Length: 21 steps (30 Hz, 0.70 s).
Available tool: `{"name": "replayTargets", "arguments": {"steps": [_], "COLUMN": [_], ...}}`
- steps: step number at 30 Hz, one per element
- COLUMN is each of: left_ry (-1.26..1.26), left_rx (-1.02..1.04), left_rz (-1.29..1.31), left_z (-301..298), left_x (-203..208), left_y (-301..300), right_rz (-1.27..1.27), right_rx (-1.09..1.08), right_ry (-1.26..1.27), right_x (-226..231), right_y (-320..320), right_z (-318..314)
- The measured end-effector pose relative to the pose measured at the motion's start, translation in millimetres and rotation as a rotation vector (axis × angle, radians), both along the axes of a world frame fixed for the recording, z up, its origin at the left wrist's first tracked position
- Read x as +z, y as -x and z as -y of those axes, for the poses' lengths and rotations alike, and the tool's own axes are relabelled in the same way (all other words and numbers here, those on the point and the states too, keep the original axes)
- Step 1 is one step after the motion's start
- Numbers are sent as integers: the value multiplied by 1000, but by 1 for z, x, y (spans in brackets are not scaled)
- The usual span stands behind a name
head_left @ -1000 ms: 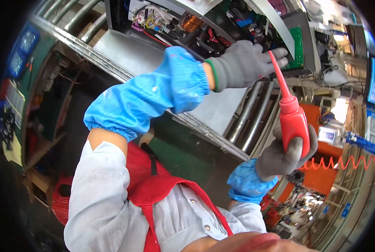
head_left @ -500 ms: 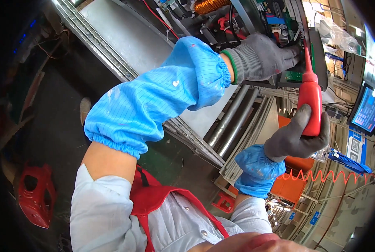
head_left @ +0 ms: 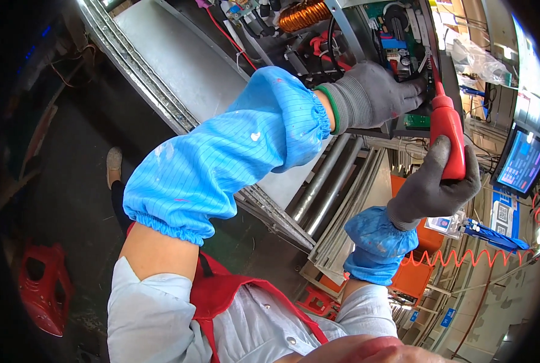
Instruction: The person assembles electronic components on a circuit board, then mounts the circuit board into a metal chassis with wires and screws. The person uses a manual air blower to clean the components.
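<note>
Opened electronics chassis [head_left: 346,29]: dark metal housing, wiring and boards exposed; the landmark for this listing.

Squeeze bottle [head_left: 449,136]: red, long tapered nozzle; stands off the chassis's right edge, nozzle reaching to that side wall. Whether the tip touches, I cannot tell from here.

Right hand [head_left: 434,189]: grey knitted glove, blue oversleeve; near side of the chassis, to its right; grip clamped around the lower part of the bottle.

Left hand [head_left: 382,95]: grey glove, green cuff edge; over the chassis's near right corner, fingers stretched out side by side. Whether this grip closes on anything, I cannot tell.

Copper-wound coil [head_left: 304,15]: inside the chassis, left of the left hand.

Green circuit board [head_left: 416,120]: at the chassis's near right corner, just beside the bottle.

Metal plate [head_left: 167,51]: grey, flat, along the chassis's near side.

Conveyor rollers [head_left: 323,184]: two in plain view, near side of the chassis.

Monitor [head_left: 523,161]: lit, well right of the chassis.
</note>
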<state>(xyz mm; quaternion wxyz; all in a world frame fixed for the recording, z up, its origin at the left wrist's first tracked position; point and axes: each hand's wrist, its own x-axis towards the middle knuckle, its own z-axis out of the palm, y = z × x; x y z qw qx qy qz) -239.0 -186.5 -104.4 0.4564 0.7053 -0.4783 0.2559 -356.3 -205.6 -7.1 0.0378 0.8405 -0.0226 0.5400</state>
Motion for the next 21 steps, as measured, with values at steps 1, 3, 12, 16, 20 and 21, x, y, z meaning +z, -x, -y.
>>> {"name": "replayTargets", "arguments": {"steps": [1,3,12,16,20,21], "left_ry": [2,2,80,152,117,119], "left_rx": [3,6,4,13,52,46], "left_rz": [-6,-14,6,27,52,48], "left_z": [0,0,8,11,11,11], "left_x": [0,-1,-8,-8,-8,-8], "left_y": [0,0,-2,-4,-2,-2], "right_rz": [-2,-8,-83,-112,-74,-46], "right_rx": [3,50,7,16,0,0], "right_ry": [-1,-37,-126,65,68,37], "right_x": [1,3,7,9,4,3], "right_y": [-1,-4,-8,-5,-7,-7], "right_z": [-2,-7,-17,-8,-8,-8]}}
